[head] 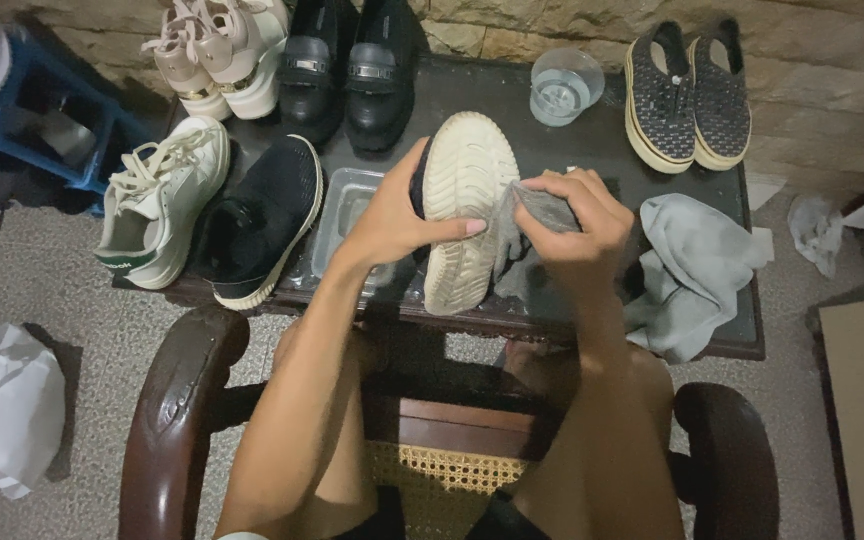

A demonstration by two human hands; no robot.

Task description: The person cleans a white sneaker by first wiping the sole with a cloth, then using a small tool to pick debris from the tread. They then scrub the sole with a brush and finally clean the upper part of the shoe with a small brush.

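Note:
My left hand (397, 215) grips a black shoe with a cream ribbed sole (464, 205), turned sole-up over the dark low table (592, 150). My right hand (572, 225) holds a bunched grey cloth (527, 225) pressed against the right edge of that sole. Under the shoe lies a clear plastic tray (337, 215). The shoe's black upper is mostly hidden behind my left hand.
On the table: a white sneaker (162, 200), a black knit shoe (262, 220), beige sneakers (217, 50), black loafers (352, 65), dark slip-ons (687, 95), a clear lid (564, 85), a larger grey cloth (697, 270). A wooden chair arm (167, 420), a blue stool (42, 100), a white bag (2, 400).

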